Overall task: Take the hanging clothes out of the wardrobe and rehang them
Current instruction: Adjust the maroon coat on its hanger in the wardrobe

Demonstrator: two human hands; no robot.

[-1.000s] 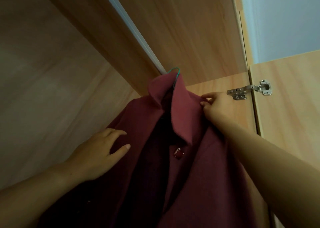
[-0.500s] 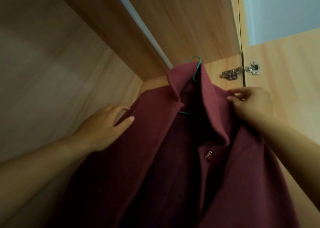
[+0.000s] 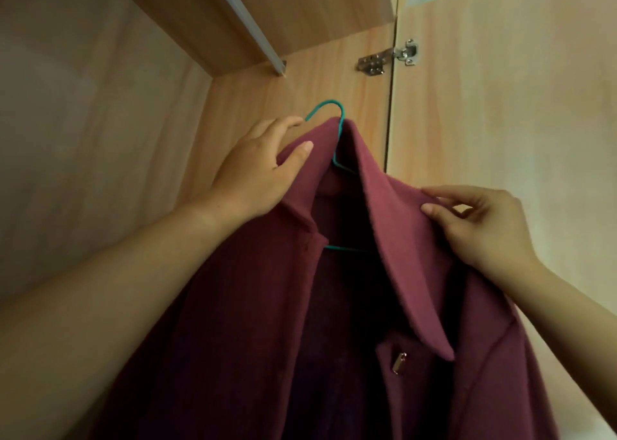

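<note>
Light wood panels of a wardrobe (image 3: 83, 139) fill the head view, seen from below looking up. A pale metal hanging rail (image 3: 247, 22) runs under the top board and ends above the left hand's grip. Up and to the left of the right hand's grip, a silver hinge (image 3: 387, 57) joins the side panel to the wardrobe door (image 3: 500, 105).

A maroon coat (image 3: 250, 306) hangs in the middle, held between both hands and draped on a teal wire hanger (image 3: 325, 104). The hanger's hook pokes out of the top of the collar (image 3: 394, 222), just right of the left grip's fingertips. The hook sits below the rail's end and apart from it.

The left hand (image 3: 257, 169) has a closed grip on the left side of the collar, thumb pressed on the front and fingers curled behind the cloth. The right hand (image 3: 480, 226) pinches the outer edge of the right collar flap between thumb and fingers. Below both grips the coat falls open and its dark lining shows. A small metal clasp (image 3: 399, 363) sits on the front edge, lower than the right grip.
</note>
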